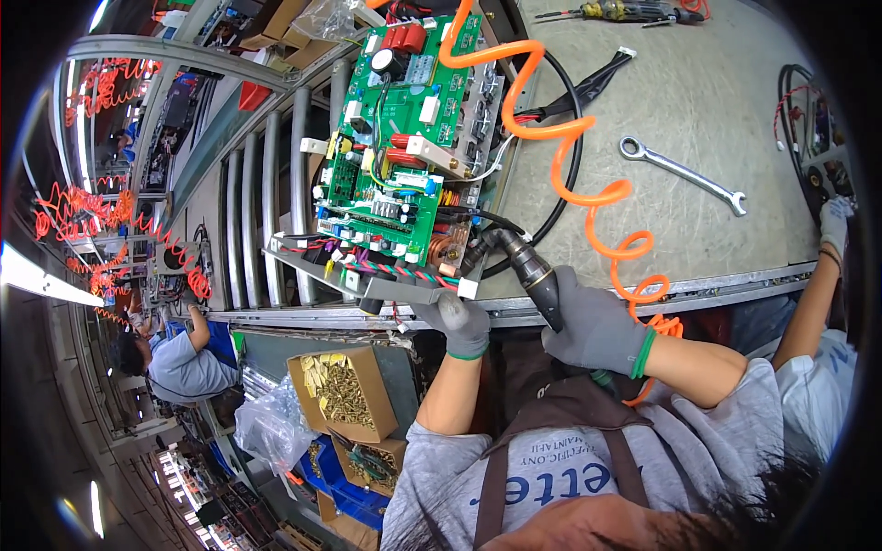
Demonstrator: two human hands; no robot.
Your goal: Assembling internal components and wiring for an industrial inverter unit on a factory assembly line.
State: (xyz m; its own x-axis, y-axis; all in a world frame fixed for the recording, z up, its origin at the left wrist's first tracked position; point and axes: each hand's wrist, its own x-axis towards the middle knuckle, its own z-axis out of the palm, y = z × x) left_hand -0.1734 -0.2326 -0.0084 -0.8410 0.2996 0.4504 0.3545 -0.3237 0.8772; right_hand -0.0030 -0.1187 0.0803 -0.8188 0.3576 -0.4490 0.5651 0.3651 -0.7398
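Observation:
In front of me stands a power unit with green circuit boards, red components, copper coil and bundled wires. A grey metal panel sticks out at its near end. My left hand, in a grey glove with a green cuff, grips the panel's near right edge; some fingertips are hidden. My right hand, gloved alike, is wrapped around a black angle-headed power tool. The tool's head reaches the unit's near right corner, among wires and copper parts. Its exact contact point cannot be made out.
An orange coiled hose crosses the bench. A combination wrench and screwdrivers lie there. Metal rollers run left. Below are a cardboard box of brass fasteners and a blue bin. Co-workers' arms show left and right.

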